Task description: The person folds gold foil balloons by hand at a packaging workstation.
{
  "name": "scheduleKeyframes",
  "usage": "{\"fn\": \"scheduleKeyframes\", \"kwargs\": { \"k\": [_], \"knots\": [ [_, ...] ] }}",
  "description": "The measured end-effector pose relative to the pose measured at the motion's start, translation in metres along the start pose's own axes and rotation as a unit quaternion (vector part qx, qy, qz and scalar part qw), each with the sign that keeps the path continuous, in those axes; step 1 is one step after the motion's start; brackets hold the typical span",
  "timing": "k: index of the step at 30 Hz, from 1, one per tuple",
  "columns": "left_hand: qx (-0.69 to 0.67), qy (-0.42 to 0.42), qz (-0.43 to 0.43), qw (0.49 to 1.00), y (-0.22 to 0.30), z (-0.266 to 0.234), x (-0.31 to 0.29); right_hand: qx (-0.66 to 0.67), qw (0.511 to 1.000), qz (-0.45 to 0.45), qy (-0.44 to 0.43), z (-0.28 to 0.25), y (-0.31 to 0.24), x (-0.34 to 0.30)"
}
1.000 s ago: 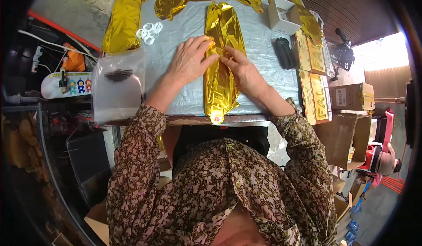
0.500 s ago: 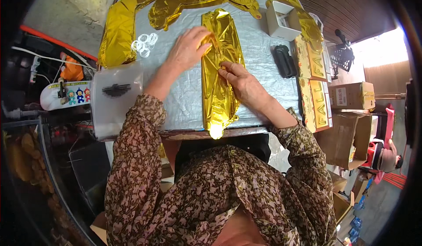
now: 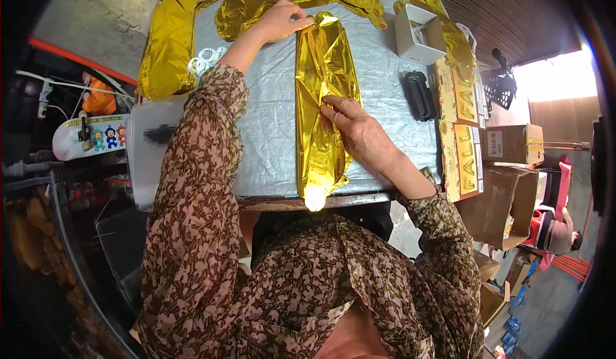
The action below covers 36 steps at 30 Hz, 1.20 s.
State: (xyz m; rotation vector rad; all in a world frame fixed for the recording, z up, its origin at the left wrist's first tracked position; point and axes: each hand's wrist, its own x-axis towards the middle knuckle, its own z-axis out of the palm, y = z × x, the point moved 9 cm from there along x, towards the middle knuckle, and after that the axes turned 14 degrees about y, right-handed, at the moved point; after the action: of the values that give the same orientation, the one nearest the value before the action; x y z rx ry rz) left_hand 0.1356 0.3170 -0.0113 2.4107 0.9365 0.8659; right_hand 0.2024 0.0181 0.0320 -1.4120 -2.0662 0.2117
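Observation:
A flat, uninflated gold foil balloon point(image 3: 314, 147), folded lengthwise into a strip, lies in front of me with its rounded end at the table's near edge. My left hand point(image 3: 281, 23) is at the strip's far left corner, thumb and fingers closed on the foil edge. Farther down, my right hand point(image 3: 362, 131) rests on the strip's right side, its fingertips closed on the fold along the middle. More flat gold foil balloons point(image 3: 170, 44) lie along the far and left parts of the table.
White rings point(image 3: 204, 60) lie left of the strip, by clear plastic sheets point(image 3: 144, 160). To the right are a white open box point(image 3: 417, 38), a black case point(image 3: 419, 96) and printed packets point(image 3: 459, 157). Cardboard boxes point(image 3: 504, 198) stand beyond the table's right side.
My left hand has moved away from me, from the upper middle of the strip to its far left corner. My right hand has stayed on the fold.

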Motion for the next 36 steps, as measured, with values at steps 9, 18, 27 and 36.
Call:
{"fn": "scheduleKeyframes", "kwargs": {
  "k": [9,18,27,36],
  "knots": [
    [-0.009,0.042,0.011,0.999,0.002,-0.005,-0.008,0.018,1.000,0.013,0.007,0.002,0.000,-0.002],
    [-0.005,0.095,0.029,0.995,0.016,-0.010,-0.022,-0.006,1.000,-0.002,-0.006,0.006,0.001,-0.002],
    [-0.016,0.212,0.116,0.970,0.072,-0.053,-0.070,-0.014,1.000,-0.005,-0.007,0.005,0.002,-0.001],
    [0.136,0.133,0.079,0.978,0.062,-0.033,-0.092,-0.024,0.999,-0.022,-0.007,0.007,0.001,-0.004]
  ]
}}
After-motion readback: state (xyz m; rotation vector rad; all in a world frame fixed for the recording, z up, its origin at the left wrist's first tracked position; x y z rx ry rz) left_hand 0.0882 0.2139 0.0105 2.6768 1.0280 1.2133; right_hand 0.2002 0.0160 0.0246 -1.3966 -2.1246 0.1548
